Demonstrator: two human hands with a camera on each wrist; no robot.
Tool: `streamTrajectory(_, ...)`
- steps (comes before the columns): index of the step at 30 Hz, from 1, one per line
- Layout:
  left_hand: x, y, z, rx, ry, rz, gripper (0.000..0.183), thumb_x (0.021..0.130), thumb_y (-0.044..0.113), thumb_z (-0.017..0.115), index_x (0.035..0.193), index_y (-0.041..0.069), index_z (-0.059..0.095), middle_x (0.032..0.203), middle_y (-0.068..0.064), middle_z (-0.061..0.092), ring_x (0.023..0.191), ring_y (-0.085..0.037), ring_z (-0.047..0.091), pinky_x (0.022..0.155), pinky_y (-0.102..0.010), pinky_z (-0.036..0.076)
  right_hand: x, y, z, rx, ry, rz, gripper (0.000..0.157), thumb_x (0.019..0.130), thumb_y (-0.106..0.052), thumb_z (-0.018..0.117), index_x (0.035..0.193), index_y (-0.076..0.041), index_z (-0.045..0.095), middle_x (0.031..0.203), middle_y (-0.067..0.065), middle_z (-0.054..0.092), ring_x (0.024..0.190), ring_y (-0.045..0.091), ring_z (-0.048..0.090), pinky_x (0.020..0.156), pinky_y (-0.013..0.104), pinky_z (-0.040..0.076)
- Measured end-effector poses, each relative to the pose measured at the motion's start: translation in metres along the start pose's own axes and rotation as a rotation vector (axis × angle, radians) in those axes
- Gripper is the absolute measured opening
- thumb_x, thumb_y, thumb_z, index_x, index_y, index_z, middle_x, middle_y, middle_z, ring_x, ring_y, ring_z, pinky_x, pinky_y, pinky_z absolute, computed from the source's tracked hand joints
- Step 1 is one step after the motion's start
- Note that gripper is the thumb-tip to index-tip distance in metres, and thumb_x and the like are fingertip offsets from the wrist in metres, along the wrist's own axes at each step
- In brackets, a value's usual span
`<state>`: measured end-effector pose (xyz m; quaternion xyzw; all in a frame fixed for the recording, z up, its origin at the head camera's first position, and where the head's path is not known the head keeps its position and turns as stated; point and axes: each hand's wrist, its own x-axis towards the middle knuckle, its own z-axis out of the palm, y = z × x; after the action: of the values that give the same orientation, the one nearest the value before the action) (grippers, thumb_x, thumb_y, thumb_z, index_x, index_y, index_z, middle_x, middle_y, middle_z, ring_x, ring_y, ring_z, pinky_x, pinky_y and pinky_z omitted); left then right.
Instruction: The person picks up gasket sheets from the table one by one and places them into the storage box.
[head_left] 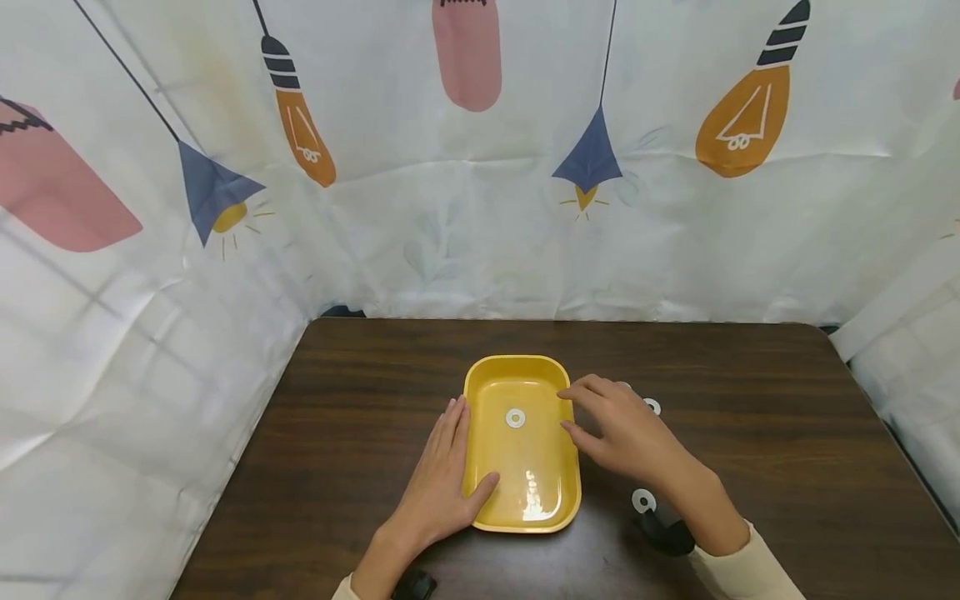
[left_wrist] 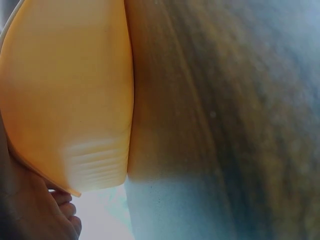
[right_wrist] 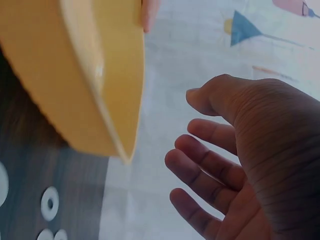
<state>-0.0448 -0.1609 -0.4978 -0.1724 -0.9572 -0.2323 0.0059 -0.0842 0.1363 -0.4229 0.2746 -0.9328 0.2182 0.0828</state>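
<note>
A yellow tray [head_left: 525,492] with raised walls stands on the table, and one white washer-like ring [head_left: 515,418] lies inside it. My left hand [head_left: 442,475] rests along the tray's left rim with straight fingers, its thumb reaching over the inside. In the left wrist view, the tray's outer wall [left_wrist: 75,90] fills the left side. Over the right rim hovers my right hand [head_left: 618,425], fingers loosely bent and thumb apart. The right wrist view shows no thing between the fingers of this hand [right_wrist: 235,165]; the tray [right_wrist: 65,100] is beside it.
More white rings lie on the dark wooden table [head_left: 360,442] to the right: one ring [head_left: 643,500] near my right wrist, another ring [head_left: 652,406] beyond the hand, partly with others hidden behind it. A patterned white curtain [head_left: 480,233] hangs behind the table and along its sides.
</note>
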Motion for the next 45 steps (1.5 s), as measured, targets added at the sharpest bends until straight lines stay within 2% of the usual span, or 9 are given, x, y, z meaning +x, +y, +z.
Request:
streamTrajectory(3,0.001,0.000,0.000,0.008,-0.008,0.001,0.104,0.096,0.053,0.065,0.171,0.007,0.010,0.181,-0.004,0.007,0.169,-0.020,0.007,0.135,-0.050,0.020,-0.013,0.009,-0.001,0.003,0.009,0.044,0.038,0.091,-0.022,0.083,0.126,-0.011,0.074,0.120,0.002,0.073,0.110,0.024,0.071,0.097,0.051,0.060)
streamTrajectory(11,0.001,0.000,-0.001,0.005,-0.012,0.005,0.103,0.096,0.052,0.065,0.171,0.006,0.010,0.181,-0.006,0.007,0.169,-0.023,0.008,0.135,-0.051,0.022,-0.043,0.025,0.000,-0.018,0.017,0.104,0.037,0.089,-0.021,0.085,0.123,-0.010,0.075,0.122,0.008,0.074,0.114,0.031,0.072,0.093,0.057,0.060)
streamTrajectory(14,0.000,0.001,-0.001,0.003,-0.010,0.002,0.103,0.096,0.052,0.065,0.171,0.006,0.010,0.181,-0.005,0.006,0.169,-0.023,0.008,0.135,-0.051,0.022,-0.053,0.029,0.001,-0.027,0.018,0.120,0.035,0.088,-0.022,0.085,0.121,-0.011,0.076,0.118,0.005,0.073,0.105,0.026,0.071,0.089,0.054,0.060)
streamTrajectory(24,0.000,0.001,-0.001,0.007,-0.001,0.002,0.103,0.096,0.052,0.065,0.171,0.006,0.012,0.181,-0.004,0.007,0.169,-0.024,0.010,0.135,-0.052,0.023,-0.077,0.033,0.007,-0.037,0.005,0.175,0.031,0.084,-0.017,0.087,0.113,-0.016,0.077,0.110,-0.004,0.072,0.098,0.019,0.070,0.084,0.050,0.060)
streamTrajectory(30,0.000,0.001,-0.001,0.006,-0.001,0.000,0.103,0.096,0.051,0.066,0.171,0.006,0.012,0.181,-0.004,0.006,0.169,-0.024,0.010,0.135,-0.052,0.023,-0.086,0.035,0.015,-0.066,0.012,0.166,0.030,0.080,-0.021,0.091,0.107,-0.018,0.078,0.104,-0.009,0.070,0.091,0.013,0.068,0.080,0.044,0.059)
streamTrajectory(33,-0.001,0.001,-0.001,0.006,-0.002,-0.004,0.103,0.096,0.052,0.066,0.171,0.006,0.011,0.182,-0.004,0.006,0.169,-0.024,0.010,0.134,-0.053,0.024,-0.090,0.036,0.017,-0.068,-0.007,0.176,0.030,0.079,-0.023,0.091,0.106,-0.020,0.078,0.103,-0.011,0.070,0.091,0.011,0.067,0.079,0.041,0.059)
streamTrajectory(38,-0.001,0.001,-0.001,0.000,-0.003,-0.005,0.103,0.096,0.052,0.066,0.171,0.006,0.011,0.182,-0.004,0.006,0.169,-0.024,0.010,0.134,-0.054,0.025,-0.097,0.038,0.018,-0.055,-0.093,0.240,0.027,0.082,-0.027,0.089,0.106,-0.022,0.078,0.103,-0.012,0.070,0.089,0.009,0.066,0.079,0.040,0.059)
streamTrajectory(41,-0.001,0.001,-0.001,0.006,0.000,-0.005,0.104,0.095,0.052,0.066,0.171,0.007,0.011,0.182,-0.003,0.006,0.169,-0.023,0.010,0.135,-0.051,0.023,-0.101,0.039,0.020,-0.056,-0.110,0.258,0.025,0.083,-0.027,0.088,0.106,-0.023,0.078,0.103,-0.012,0.070,0.091,0.008,0.066,0.079,0.041,0.059)
streamTrajectory(45,-0.001,0.001,0.000,-0.002,0.000,-0.005,0.104,0.095,0.052,0.066,0.171,0.007,0.012,0.182,-0.003,0.006,0.169,-0.021,0.008,0.137,-0.029,0.004,-0.106,0.040,0.024,-0.063,-0.108,0.276,0.024,0.084,-0.028,0.087,0.106,-0.024,0.078,0.102,-0.012,0.069,0.091,0.006,0.065,0.079,0.040,0.058)
